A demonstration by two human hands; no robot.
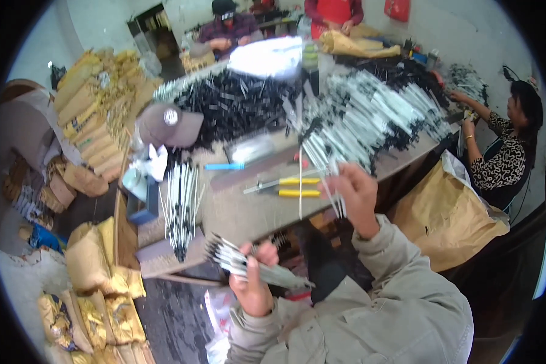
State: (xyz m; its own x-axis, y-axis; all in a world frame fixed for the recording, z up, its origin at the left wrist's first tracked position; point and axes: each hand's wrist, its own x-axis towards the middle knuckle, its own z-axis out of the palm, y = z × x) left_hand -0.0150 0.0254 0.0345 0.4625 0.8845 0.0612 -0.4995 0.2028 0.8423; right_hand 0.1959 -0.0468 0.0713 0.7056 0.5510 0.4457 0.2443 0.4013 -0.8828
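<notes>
My left hand (253, 279) is closed around a bundle of thin white rods with black ends (230, 258), held in front of the table's near edge. My right hand (356, 197) pinches a few more white rods (335, 203) that hang down over the table. Just beyond it spreads a large pile of white rods with black parts (361, 112). Another bundle of such rods (182, 203) lies on the table at the left. Yellow-handled pliers (297, 187) rest between my hands, slightly farther off. A light blue strip-like tool (224, 166) lies behind them.
A heap of small black pieces (236, 106) covers the table's back, beside a grey cap (168, 124). A blue box (142, 206) stands at the left edge. Brown sacks (88, 258) are stacked left; a large paper sack (449, 218) stands right. A co-worker (503, 139) sits at right; two others work behind.
</notes>
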